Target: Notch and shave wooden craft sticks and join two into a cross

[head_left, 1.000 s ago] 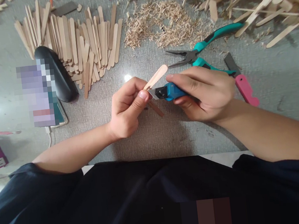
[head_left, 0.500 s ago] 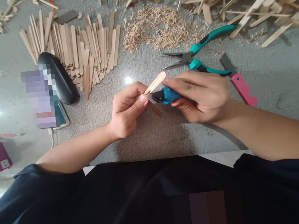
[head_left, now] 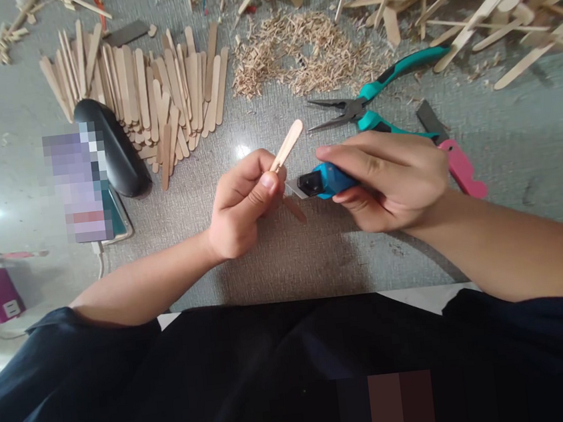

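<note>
We find the left hand (head_left: 238, 209) pinching the stick (head_left: 290, 142) between thumb and bent forefinger, near a notch. The stick's long axis slants away from the body and rightward, its rounded tip free. Next, the blade (head_left: 297, 190) lies just right of the left thumb, below the stick's free length and pointing left; we see a gap from the notch. Rightmost, we record the right hand (head_left: 388, 176) gripping the knife (head_left: 333, 179), the left being nearer the notch.
</note>
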`<state>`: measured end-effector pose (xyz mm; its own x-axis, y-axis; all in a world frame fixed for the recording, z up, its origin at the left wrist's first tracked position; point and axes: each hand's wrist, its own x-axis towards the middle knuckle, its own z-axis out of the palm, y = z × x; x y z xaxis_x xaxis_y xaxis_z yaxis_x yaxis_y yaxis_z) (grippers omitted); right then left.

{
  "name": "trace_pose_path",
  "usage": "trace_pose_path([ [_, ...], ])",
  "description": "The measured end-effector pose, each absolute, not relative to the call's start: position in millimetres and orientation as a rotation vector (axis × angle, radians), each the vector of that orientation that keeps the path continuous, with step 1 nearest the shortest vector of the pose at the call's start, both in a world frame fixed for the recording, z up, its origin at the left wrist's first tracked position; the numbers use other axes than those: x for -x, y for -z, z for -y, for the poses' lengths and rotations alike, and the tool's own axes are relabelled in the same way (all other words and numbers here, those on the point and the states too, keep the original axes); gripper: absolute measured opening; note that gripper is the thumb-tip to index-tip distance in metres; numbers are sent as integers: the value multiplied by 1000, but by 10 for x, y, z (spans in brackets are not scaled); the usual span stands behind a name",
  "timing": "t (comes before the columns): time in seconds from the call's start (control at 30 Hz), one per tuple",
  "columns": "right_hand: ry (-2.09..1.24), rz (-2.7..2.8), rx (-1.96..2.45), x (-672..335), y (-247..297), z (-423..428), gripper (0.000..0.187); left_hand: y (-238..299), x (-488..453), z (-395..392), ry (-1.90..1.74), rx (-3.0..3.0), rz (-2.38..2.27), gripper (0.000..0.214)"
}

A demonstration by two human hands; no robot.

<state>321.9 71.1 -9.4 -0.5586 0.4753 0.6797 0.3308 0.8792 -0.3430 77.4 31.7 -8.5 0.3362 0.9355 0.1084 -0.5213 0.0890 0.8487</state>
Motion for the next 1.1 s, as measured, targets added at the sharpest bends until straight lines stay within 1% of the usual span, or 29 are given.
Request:
trace_pose_path([
  [0.13,-201,2279,733,-3251,130,-692,52,83,-769,-342,-1188,-986,-560,39],
  [0.3,-195,2210,621,-3202,108,-702,55,72,-772,-331,-1138,-976,-661,51],
  [0.37,-199,2218,631,-3187,94,-699,55,72,-771,-326,-1123,-970,-675,52],
  [0.57,-147,2206,710,-3185,124,-675,53,67,-774,-312,-1139,-932,-637,47],
  [0.7,-67,2178,614,-3173,130,-715,56,67,-781,-317,-1142,-933,-660,50],
  [0.8,-82,2201,610,-3164,104,-728,55,76,-784,-324,-1148,-947,-679,52],
  [0.97,-142,2195,616,-3174,101,-692,57,71,-792,-334,-1206,-951,-595,42],
  [1.1,-182,2208,672,-3192,113,-684,57,70,-801,-336,-1224,-955,-543,41],
])
